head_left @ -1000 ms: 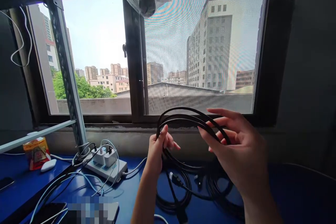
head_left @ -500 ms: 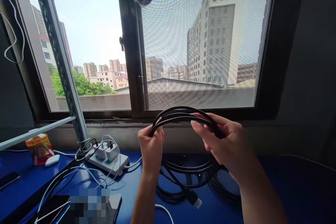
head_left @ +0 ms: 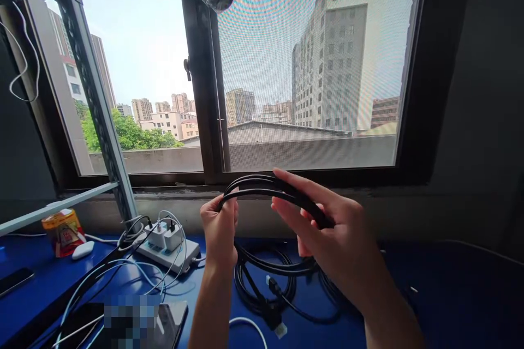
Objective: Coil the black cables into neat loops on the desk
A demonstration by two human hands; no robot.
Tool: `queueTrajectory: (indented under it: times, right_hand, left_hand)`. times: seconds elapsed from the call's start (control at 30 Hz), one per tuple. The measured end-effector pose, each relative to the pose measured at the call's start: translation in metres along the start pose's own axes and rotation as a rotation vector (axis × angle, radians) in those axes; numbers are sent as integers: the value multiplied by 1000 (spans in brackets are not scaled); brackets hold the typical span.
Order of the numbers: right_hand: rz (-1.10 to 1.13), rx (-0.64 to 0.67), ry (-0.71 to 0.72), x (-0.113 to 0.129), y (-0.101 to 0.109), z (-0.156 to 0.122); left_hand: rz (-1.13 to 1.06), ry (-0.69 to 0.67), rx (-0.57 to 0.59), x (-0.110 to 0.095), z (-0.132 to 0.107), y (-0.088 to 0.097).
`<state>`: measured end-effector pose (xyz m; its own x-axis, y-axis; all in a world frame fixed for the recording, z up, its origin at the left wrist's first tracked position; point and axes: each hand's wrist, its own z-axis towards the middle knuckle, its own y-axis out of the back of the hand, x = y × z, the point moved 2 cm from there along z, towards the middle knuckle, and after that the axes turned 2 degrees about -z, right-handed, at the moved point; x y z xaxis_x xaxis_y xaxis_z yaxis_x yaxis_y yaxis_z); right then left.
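Note:
A looped black cable (head_left: 305, 203) is stretched in an arch between both hands, above the blue table. My left hand (head_left: 219, 223) is closed round the left end of the loops in a fist. At the right end, my right hand (head_left: 333, 229) holds the strands in its palm, its thumb and forefinger spread apart along the bundle. The lower part of the coil hangs behind the hands. Below it a black plug (head_left: 268, 312) with a clear cap dangles or rests; I cannot tell which. Another black plug (head_left: 275, 286) with a pale tip shows nearby.
More black cable coils (head_left: 241, 297) lie on the blue table (head_left: 450, 294). To the left are a power strip (head_left: 184, 259) with white adapters, tangled pale cables, an orange package (head_left: 63, 232) and a phone (head_left: 16, 282). A metal shelf post (head_left: 96, 103) stands before the window.
Both hands have shifted left with the cable loops. My right thumb and forefinger have stretched out along the bundle. A second plug with a pale tip has come into sight below.

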<state>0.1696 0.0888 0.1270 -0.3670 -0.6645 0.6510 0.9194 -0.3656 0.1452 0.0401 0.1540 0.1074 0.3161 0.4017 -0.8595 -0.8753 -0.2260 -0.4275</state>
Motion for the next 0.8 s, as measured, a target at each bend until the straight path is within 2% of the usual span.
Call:
queueTrajectory:
  times: [0.1, 0.2, 0.3, 0.37, 0.43, 0.63, 0.8]
  right_hand:
    - [151, 46, -51, 1, -4, -2]
    - [201, 72, -96, -4, -4, 0]
    - [156, -33, -120, -13, 1, 6]
    - [128, -122, -104, -19, 4, 9]
    - [123, -152, -98, -23, 6, 12]
    - [201, -63, -103, -17, 5, 8]
    - [228, -55, -130, -15, 3, 4]
  left_hand:
    - [-43, 13, 19, 6, -2, -5]
    - [-37, 75, 55, 11, -2, -8]
    - [-8, 123, 91, 9, -3, -7]
    - [3, 109, 91, 5, -4, -5]
    - [8, 78, 79, 2, -6, -3]
    - [16, 0, 61, -3, -6, -2]
    - [22, 22, 42, -5, -6, -1]
